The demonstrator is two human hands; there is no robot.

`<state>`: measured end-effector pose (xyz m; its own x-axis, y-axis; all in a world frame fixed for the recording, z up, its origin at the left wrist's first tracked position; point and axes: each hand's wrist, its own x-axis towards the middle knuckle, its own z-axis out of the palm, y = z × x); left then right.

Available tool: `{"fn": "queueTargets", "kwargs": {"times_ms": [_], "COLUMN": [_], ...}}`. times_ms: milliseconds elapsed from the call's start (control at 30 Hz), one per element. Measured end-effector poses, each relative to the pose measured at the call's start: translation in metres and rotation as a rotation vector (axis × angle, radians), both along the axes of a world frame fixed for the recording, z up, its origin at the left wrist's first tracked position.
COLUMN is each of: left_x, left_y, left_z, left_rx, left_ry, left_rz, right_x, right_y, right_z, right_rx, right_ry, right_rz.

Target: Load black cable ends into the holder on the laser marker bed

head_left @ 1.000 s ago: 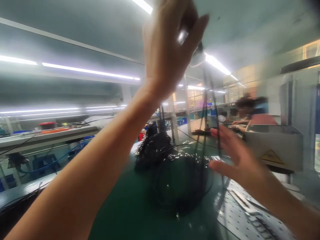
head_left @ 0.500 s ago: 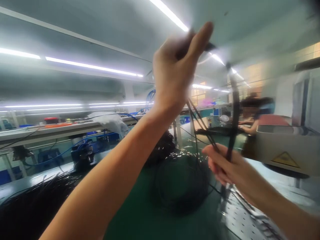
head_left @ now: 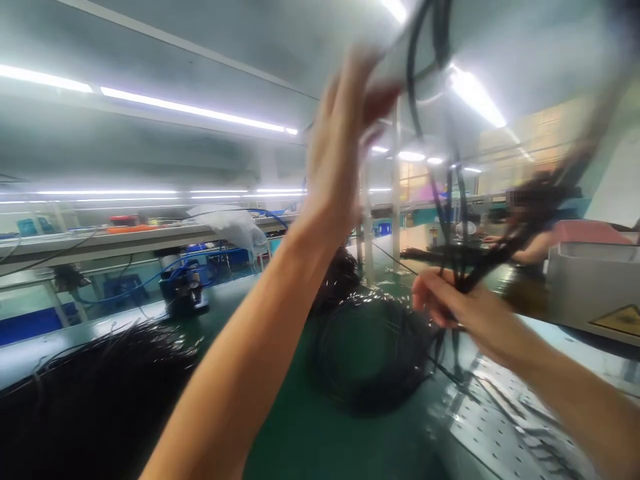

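Cables (head_left: 453, 220) — run vertical | left hand (head_left: 340, 153) pinches top | right hand (head_left: 450, 303) grips lower strands

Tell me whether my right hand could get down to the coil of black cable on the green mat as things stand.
Probably not freely: the right hand is closed on black cables, though the coil lies just below it, uncovered.
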<state>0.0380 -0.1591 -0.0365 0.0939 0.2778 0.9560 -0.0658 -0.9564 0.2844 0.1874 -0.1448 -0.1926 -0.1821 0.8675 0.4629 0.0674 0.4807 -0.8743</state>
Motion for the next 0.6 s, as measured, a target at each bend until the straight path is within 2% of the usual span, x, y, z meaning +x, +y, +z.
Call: {"fn": "queueTargets", "kwargs": {"times_ms": [33,67,100,133,200,233,267,333,433,500,533,567,600], "left_x": [-0.017,-0.032,-0.045,-0.054,-0.066,-0.069,-0.072,-0.079,-0.09,-0.095,-0.096,-0.096,-0.095], "left_y": [0.02,0.041,0.06,0.077,0.107,0.119,0.13,0.148,0.172,0.185,0.189,0.19,0.188], "left_z": [-0.033,-0.072,-0.111,-0.15,-0.212,-0.233,-0.246,-0.254,-0.239,-0.229,-0.225,-0.224,-0.224], "left_rx": [-0.05,-0.167,-0.27,-0.391,-0.504,-0.549,-0.602,-0.698,-0.847,-0.839,-0.803,-0.769,-0.765], "left_ry": [0.004,0.209,0.521,0.841,1.007,1.026,1.026,0.954,0.868,0.841,0.833,0.827,0.818], "left_rz": [0.18,0.395,0.538,0.622,0.662,0.711,0.771,0.931,1.158,1.23,1.234,1.181,1.068], "right_x": [0.003,0.006,0.008,0.009,0.01,0.012,0.015,0.026,0.044,0.048,0.047,0.042,0.035], "right_y": [-0.001,-0.002,-0.004,-0.006,-0.013,-0.016,-0.02,-0.029,-0.047,-0.059,-0.063,-0.066,-0.068], "right_z": [0.0,0.001,0.002,0.005,0.015,0.022,0.03,0.047,0.069,0.072,0.067,0.057,0.042], "right_rx": [-0.007,-0.017,-0.027,-0.036,-0.057,-0.07,-0.087,-0.094,-0.049,-0.056,-0.08,-0.073,-0.085], "right_ry": [0.014,0.025,0.038,0.051,0.059,0.049,0.036,0.018,-0.016,-0.123,-0.203,-0.306,-0.419], "right_rz": [-0.015,-0.012,0.004,0.03,0.069,0.064,0.04,-0.066,-0.237,-0.253,-0.246,-0.245,-0.267]}}
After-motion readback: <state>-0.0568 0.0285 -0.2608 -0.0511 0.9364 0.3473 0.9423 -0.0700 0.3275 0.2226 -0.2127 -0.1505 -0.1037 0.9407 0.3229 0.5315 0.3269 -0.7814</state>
